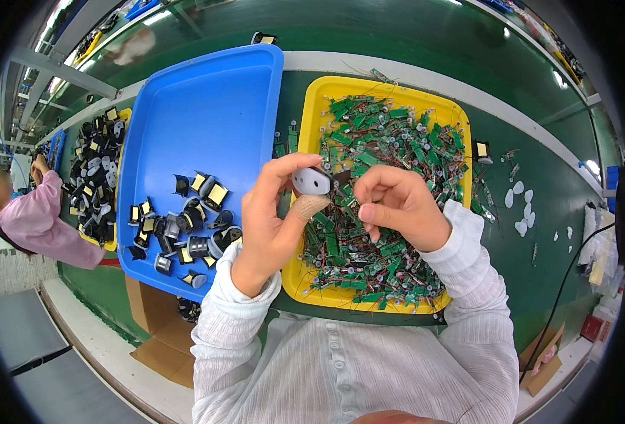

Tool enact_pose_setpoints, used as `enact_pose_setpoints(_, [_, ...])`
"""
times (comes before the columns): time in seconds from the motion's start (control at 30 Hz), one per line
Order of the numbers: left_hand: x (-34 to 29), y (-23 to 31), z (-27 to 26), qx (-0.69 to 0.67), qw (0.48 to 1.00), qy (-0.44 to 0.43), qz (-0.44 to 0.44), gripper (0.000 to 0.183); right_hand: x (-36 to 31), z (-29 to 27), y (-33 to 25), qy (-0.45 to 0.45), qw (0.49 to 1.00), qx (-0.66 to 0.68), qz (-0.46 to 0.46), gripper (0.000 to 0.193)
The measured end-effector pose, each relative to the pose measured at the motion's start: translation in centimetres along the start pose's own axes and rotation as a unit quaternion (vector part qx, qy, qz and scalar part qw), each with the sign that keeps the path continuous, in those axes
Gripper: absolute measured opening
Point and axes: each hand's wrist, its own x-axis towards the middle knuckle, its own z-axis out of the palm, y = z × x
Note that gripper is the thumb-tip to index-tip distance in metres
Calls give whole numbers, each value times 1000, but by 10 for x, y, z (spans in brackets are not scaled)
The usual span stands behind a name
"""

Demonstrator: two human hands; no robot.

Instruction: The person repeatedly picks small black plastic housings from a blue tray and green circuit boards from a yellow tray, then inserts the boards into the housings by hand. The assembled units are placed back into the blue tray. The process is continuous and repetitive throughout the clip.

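Left hand [266, 222]: thumb and fingers closed on a grey-and-black housing [311, 181], up above the left side of the yellow tray [313, 106]
Right hand [401, 208]: fingertips pinched together just beside it – can't tell what's between them
This piece: mid-job, by the look of it, not yet set down
Blue tray [206, 120]: a cluster of housings [198, 247] in the near half – finished or waiting, can't tell
Boards [390, 272]: heaped across the yellow tray, so plenty seems left
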Motion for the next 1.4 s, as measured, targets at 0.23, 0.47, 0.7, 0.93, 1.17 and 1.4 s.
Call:
enact_pose_setpoints(0.23, [2, 6, 1, -106, 986, -63, -114, 34, 0, 0, 1, 57, 996, -1, -65, 17])
enact_pose_setpoints(0.47, [0, 2, -1, -170, 965, -78, -185, 32, 1, -1, 3, 44, 997, 40, -51, 17])
enact_pose_setpoints(0.7, [0, 2, 5, -201, 961, -75, -176, 33, 2, -2, 3, 44, 996, 52, -50, 17])
enact_pose_setpoints(0.93, [-2, 2, 8, -190, 960, -72, -190, 33, 2, -2, 4, 40, 997, 52, -41, 16])
enact_pose_setpoints(1.17, [-3, -2, 11, -88, 987, -37, -132, 32, 3, -5, 3, 38, 999, 20, -25, 16])
enact_pose_setpoints(1.4, [-2, -2, 6, 64, 993, -59, -80, 34, 4, -9, 5, 2, 1000, 2, 30, 16])
